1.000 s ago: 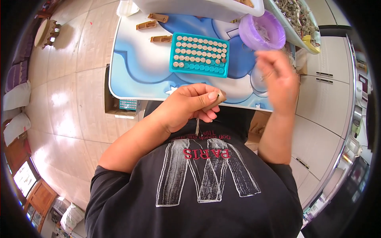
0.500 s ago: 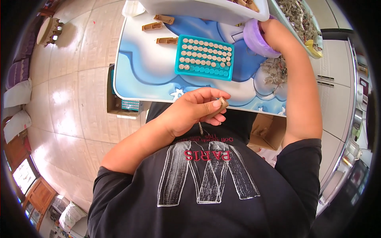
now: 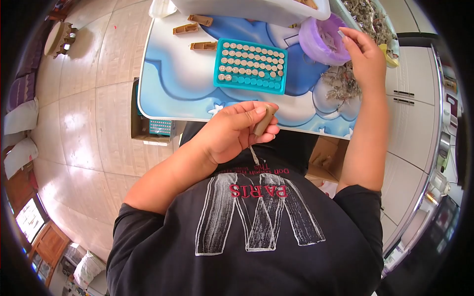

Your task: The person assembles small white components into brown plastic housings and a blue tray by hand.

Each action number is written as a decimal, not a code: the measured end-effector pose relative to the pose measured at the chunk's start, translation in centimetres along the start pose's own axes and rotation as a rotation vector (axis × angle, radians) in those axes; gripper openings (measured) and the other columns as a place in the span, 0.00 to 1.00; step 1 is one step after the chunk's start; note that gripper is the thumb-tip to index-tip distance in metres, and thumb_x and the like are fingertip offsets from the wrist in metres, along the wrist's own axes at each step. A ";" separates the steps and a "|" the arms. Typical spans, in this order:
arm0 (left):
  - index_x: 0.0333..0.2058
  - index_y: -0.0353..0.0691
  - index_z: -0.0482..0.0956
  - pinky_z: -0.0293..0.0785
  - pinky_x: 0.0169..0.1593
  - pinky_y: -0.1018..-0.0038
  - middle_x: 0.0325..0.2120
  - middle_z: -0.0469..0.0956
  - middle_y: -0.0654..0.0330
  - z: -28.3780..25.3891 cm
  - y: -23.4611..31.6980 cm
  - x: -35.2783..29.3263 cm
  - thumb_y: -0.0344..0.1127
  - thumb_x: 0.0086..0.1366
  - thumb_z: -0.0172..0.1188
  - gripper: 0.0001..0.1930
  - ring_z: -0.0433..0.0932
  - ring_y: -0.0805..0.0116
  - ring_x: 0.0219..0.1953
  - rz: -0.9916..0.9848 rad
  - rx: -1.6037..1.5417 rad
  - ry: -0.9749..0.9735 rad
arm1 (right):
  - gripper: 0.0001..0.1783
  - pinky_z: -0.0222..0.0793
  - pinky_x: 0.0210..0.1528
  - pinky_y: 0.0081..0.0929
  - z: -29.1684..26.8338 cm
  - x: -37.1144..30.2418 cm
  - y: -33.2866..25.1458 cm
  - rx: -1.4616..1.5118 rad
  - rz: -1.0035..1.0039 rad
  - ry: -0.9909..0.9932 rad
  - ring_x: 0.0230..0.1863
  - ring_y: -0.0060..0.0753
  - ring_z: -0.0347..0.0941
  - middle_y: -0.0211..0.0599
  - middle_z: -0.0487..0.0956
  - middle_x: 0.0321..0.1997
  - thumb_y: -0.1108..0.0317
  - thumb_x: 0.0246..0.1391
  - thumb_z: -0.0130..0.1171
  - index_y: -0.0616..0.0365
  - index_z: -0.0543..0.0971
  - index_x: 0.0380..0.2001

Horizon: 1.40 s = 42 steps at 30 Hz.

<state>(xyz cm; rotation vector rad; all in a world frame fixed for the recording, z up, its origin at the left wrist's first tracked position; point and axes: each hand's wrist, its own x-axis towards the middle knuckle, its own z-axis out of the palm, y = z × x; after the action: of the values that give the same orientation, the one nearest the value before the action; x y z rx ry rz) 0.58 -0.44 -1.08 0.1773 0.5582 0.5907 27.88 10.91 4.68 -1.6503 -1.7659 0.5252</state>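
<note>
My left hand [image 3: 229, 127] is closed around a brown plastic casing [image 3: 263, 123], held tilted in front of the table's near edge. A thin pale strand [image 3: 255, 157] hangs just below that hand; I cannot tell whether it joins the casing. Thumb and fingers of my right hand [image 3: 366, 59] pinch a small silvery strip [image 3: 341, 34] above the right rim of a purple bowl [image 3: 312, 45]. More small pieces lie inside the bowl. Left of it, a teal tray [image 3: 254, 83] carries rows of round silver-topped cells; most of its front row shows bare teal slots.
Several similar brown casings [image 3: 203, 46] lie left of the tray. A white bin [image 3: 247, 11] stands at the back. Tangled wires [image 3: 341, 85] sit below the bowl, and a pale green container [image 3: 392, 42] holds more. Cardboard boxes [image 3: 323, 158] are beneath the patterned blue table [image 3: 173, 98].
My right hand has come up out of the purple bowl with a small silvery strip. My left hand has turned the casing more upright.
</note>
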 end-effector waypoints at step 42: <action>0.50 0.33 0.68 0.74 0.51 0.73 0.48 0.73 0.52 -0.4 -0.5 0.5 0.38 0.70 0.42 0.16 0.76 0.64 0.48 0.101 -0.092 -0.059 | 0.03 0.71 0.33 0.15 7.2 -14.6 -4.4 0.834 0.422 -0.237 0.30 0.16 0.73 0.31 0.77 0.31 0.76 0.55 0.56 0.63 0.74 0.33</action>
<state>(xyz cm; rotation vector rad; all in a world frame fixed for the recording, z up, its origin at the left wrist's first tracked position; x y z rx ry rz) 0.94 -0.54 -1.82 0.1358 0.4656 0.7054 19.57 -2.98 -0.14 -1.3532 -1.0661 1.4659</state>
